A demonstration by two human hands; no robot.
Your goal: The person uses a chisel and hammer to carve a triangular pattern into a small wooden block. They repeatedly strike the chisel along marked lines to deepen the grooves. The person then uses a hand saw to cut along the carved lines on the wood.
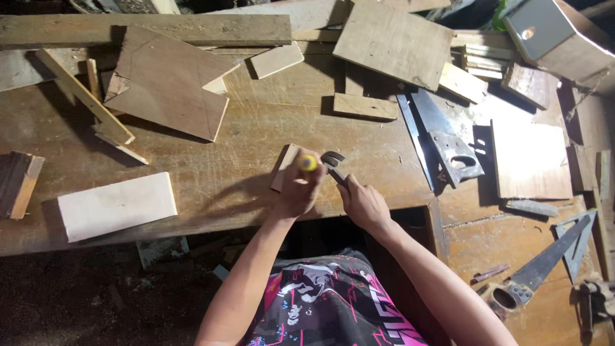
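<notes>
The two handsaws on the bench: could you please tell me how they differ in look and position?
The handsaw at the middle of the workbench has a grey handle that faces the person, its blade running away. The handsaw at the right has a brown handle, and its blade slants up to the right. The first lies beside a square board; the second lies by a metal square. Both lie flat, away from both hands.

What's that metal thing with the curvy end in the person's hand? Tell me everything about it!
It looks like a claw hammer. Its dark metal head has a curved, forked claw, and it lies tilted just above the worn wooden workbench. The right hand grips its handle, hiding most of it. It sits beside a small wood block and the left hand.
</notes>
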